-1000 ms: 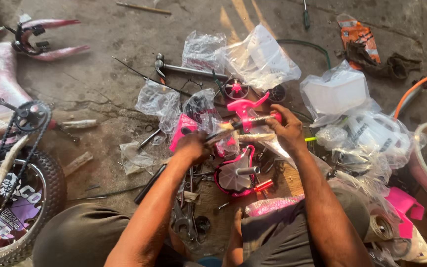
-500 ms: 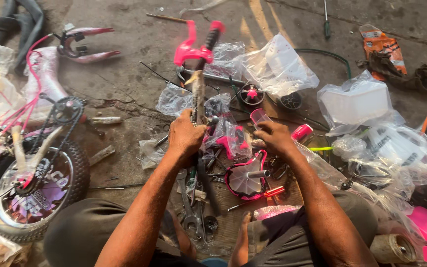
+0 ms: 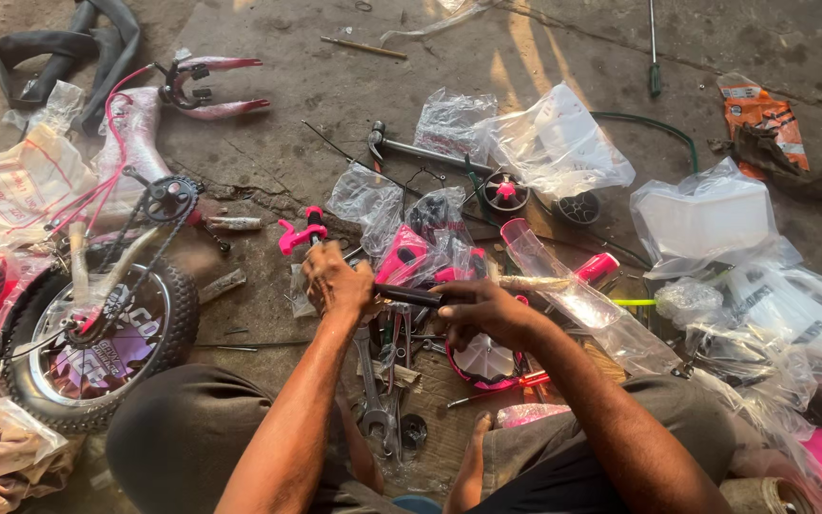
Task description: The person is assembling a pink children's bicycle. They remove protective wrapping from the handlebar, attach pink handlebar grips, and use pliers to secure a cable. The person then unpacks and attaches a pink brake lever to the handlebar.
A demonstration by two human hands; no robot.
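A: Status of both hands?

B: The left hand (image 3: 335, 281) is closed around the handlebar (image 3: 409, 294) at its pink-grip end. The right hand (image 3: 482, 309) wraps the dark bar at the opposite end.

A: Location of the handlebar?

B: Held level above the spanners (image 3: 378, 400), right of the small bicycle wheel (image 3: 88, 333). A clear plastic sleeve (image 3: 573, 295) lies just right of the right hand.

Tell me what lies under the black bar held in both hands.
Under the black bar, spanners and small metal parts lie on the ground. The left hand and right hand cover whatever lies directly beneath them.
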